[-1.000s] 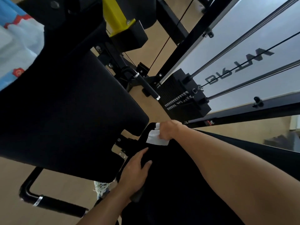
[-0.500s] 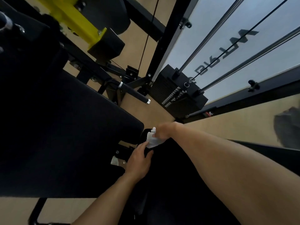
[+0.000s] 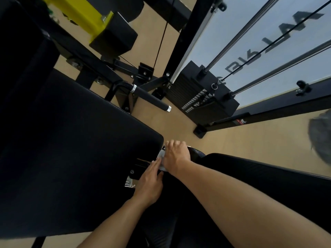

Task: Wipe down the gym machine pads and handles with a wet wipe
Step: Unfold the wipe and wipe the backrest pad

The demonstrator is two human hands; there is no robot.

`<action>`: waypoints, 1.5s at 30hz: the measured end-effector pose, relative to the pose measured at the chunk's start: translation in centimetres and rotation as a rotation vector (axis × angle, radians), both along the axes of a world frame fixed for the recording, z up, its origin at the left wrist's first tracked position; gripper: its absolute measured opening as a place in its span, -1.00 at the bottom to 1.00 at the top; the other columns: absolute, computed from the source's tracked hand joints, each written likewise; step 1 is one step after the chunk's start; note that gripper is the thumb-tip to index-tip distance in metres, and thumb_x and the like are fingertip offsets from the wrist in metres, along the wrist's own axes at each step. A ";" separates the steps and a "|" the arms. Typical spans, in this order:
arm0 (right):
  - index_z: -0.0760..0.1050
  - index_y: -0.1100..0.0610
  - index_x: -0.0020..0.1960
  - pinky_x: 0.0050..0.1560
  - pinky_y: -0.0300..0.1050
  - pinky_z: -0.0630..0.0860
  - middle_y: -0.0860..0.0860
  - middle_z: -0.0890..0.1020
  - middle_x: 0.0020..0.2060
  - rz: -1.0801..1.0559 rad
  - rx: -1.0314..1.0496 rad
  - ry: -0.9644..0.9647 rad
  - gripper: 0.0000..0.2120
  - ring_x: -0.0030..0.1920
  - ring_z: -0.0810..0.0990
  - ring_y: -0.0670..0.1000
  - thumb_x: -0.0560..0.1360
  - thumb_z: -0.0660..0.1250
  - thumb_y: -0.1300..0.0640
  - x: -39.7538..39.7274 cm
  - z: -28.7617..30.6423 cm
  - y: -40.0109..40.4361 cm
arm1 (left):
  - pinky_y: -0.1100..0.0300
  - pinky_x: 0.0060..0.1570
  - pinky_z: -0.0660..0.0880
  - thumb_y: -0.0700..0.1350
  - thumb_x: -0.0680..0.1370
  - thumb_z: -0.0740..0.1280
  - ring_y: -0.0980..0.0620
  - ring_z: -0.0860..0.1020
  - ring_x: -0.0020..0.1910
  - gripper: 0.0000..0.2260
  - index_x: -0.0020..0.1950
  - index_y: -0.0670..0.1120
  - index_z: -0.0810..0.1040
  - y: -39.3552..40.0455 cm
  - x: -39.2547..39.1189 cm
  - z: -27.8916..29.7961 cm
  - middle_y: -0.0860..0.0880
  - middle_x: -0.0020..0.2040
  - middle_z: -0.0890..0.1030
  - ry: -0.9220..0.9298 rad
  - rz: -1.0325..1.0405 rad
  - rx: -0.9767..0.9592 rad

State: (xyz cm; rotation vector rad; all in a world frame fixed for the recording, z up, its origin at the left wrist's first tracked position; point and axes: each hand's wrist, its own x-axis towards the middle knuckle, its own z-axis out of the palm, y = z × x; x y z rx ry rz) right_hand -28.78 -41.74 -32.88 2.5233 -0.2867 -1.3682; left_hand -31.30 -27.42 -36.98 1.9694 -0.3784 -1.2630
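Note:
A large black seat pad fills the left of the head view. A second black pad runs from the centre to the right. My right hand grips a white wet wipe and presses it on the near end of that second pad, by the gap between the pads. My left hand lies flat with straight fingers on the pad's edge, just below the wipe, its fingertips touching it. A black handle with silver end caps juts out above the seat pad.
The black weight stack with chrome guide rods and a cable stands at upper right, before a frosted panel. A yellow frame piece is at upper left. Tan floor shows between the parts.
The view has tilted and shifted. My right hand with the wipe has slid down the pad's end toward my left hand, which now touches the wipe.

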 end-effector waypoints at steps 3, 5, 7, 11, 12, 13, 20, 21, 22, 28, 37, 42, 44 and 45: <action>0.32 0.18 0.49 0.27 0.12 0.45 0.12 0.46 0.35 -0.072 0.072 0.010 -0.48 0.34 0.47 0.13 0.68 0.10 -0.14 0.5 1.2 -0.7 | 0.25 0.43 0.22 -0.04 0.71 0.10 0.13 0.25 0.56 -0.55 0.61 0.20 0.21 -0.6 0.1 1.3 0.15 0.58 0.31 0.007 -0.005 -0.049; 0.38 0.14 0.48 0.23 0.04 0.45 0.10 0.47 0.37 -0.116 0.114 0.031 -0.57 0.37 0.47 0.11 0.68 0.13 -0.03 0.6 2.3 -1.6 | 0.21 0.39 0.30 -0.03 0.70 0.09 0.14 0.33 0.51 -0.53 0.59 0.28 0.18 -1.4 0.1 2.3 0.19 0.55 0.33 0.007 -0.019 -0.098; 0.43 0.12 0.45 0.18 -0.03 0.42 0.07 0.51 0.38 -0.139 0.115 0.062 -0.61 0.37 0.50 0.09 0.68 0.16 0.02 0.7 3.9 -2.5 | 0.14 0.44 0.32 0.01 0.71 0.05 0.17 0.32 0.51 -0.54 0.59 0.34 0.11 -2.2 0.2 2.8 0.22 0.56 0.31 0.025 -0.025 -0.138; 0.44 0.12 0.44 0.28 0.00 0.48 0.06 0.57 0.33 -0.102 0.012 0.137 -0.65 0.32 0.56 0.09 0.70 0.16 0.05 0.2 5.7 -3.0 | 0.03 0.48 0.32 0.04 0.70 -0.01 0.13 0.29 0.54 -0.53 0.59 0.38 0.04 -3.3 0.8 4.2 0.21 0.60 0.24 0.035 -0.066 -0.150; 0.44 0.13 0.44 0.28 0.04 0.50 0.07 0.58 0.32 -0.104 -0.007 0.152 -0.64 0.30 0.58 0.10 0.70 0.17 0.06 0.0 6.1 -2.9 | 0.05 0.44 0.34 0.02 0.70 0.00 0.14 0.32 0.51 -0.52 0.58 0.40 0.04 -3.5 1.0 4.7 0.23 0.59 0.25 0.026 -0.074 -0.160; 0.44 0.15 0.44 0.28 0.06 0.51 0.08 0.58 0.31 -0.109 -0.021 0.154 -0.64 0.28 0.58 0.11 0.70 0.17 0.07 -0.3 6.5 -2.8 | 0.06 0.41 0.37 0.01 0.70 0.01 0.17 0.34 0.48 -0.52 0.56 0.43 0.04 -3.6 1.0 5.3 0.27 0.57 0.27 0.016 -0.076 -0.183; 0.30 0.21 0.48 0.22 0.10 0.48 0.12 0.49 0.25 -0.175 -0.079 0.072 -0.41 0.23 0.54 0.13 0.64 0.22 -0.19 -1.6 6.0 -1.6 | 0.11 0.58 0.15 -0.05 0.70 0.04 0.23 0.09 0.59 -0.46 0.65 0.21 -0.04 -2.3 -0.2 4.3 0.18 0.66 0.07 0.050 -0.134 -0.163; 0.29 0.20 0.49 0.21 0.09 0.46 0.12 0.49 0.24 -0.151 -0.087 0.064 -0.41 0.22 0.53 0.13 0.64 0.21 -0.18 -1.6 5.5 -1.3 | 0.06 0.59 0.12 -0.05 0.69 0.04 0.21 0.08 0.60 -0.46 0.66 0.18 -0.03 -2.2 0.0 3.7 0.16 0.66 0.07 0.047 -0.146 -0.148; 0.30 0.20 0.48 0.21 0.08 0.44 0.12 0.47 0.24 -0.136 -0.090 0.055 -0.45 0.21 0.51 0.14 0.66 0.18 -0.15 -1.5 5.2 -1.0 | 0.01 0.59 0.12 -0.04 0.68 0.04 0.19 0.09 0.61 -0.46 0.66 0.17 -0.02 -2.2 0.2 3.4 0.17 0.66 0.07 0.053 -0.148 -0.141; 0.01 0.27 0.63 0.50 0.17 0.21 0.23 0.18 0.57 -0.107 -0.058 0.053 -0.43 0.56 0.17 0.26 0.72 -0.07 -0.01 -1.4 2.2 0.4 | 0.06 0.60 0.09 0.11 0.72 -0.08 0.19 0.12 0.59 -0.55 0.63 0.24 0.02 -2.5 2.5 1.3 0.20 0.64 0.11 0.121 -0.121 -0.116; -0.14 0.20 0.67 0.63 0.12 -0.12 0.15 -0.10 0.66 0.028 0.057 0.132 -0.41 0.66 -0.14 0.17 0.73 -0.12 -0.03 -0.1 -0.2 0.0 | 0.07 0.31 0.39 0.14 0.70 -0.06 -0.09 0.41 0.48 -0.56 0.59 0.36 0.07 -1.9 3.0 -1.7 0.06 0.58 0.33 0.097 -0.097 -0.035; -0.13 0.23 0.66 0.62 0.11 -0.18 0.15 -0.10 0.66 0.120 0.084 0.173 -0.33 0.65 -0.16 0.17 0.72 -0.03 -0.13 -0.5 0.2 1.1 | 0.05 0.36 0.41 0.09 0.70 -0.01 -0.10 0.45 0.45 -0.60 0.53 0.32 0.26 0.8 -0.5 -0.6 0.04 0.52 0.43 0.038 -0.040 -0.022; -0.07 0.22 0.66 0.63 0.12 -0.15 0.15 -0.05 0.66 0.172 0.124 0.203 -0.31 0.66 -0.13 0.17 0.70 0.03 -0.15 -1.4 0.1 2.2 | -0.02 0.37 0.42 0.14 0.68 -0.04 -0.13 0.48 0.41 -0.60 0.51 0.37 0.26 2.3 -2.4 0.0 -0.02 0.47 0.49 0.035 -0.009 0.001; -0.03 0.20 0.66 0.63 0.14 -0.14 0.15 -0.03 0.66 0.204 0.144 0.219 -0.31 0.65 -0.12 0.18 0.70 0.06 -0.16 -2.0 0.3 2.9 | -0.05 0.35 0.45 0.13 0.68 -0.04 -0.15 0.51 0.37 -0.60 0.50 0.37 0.26 3.1 -3.4 0.6 -0.06 0.44 0.52 0.021 0.007 0.015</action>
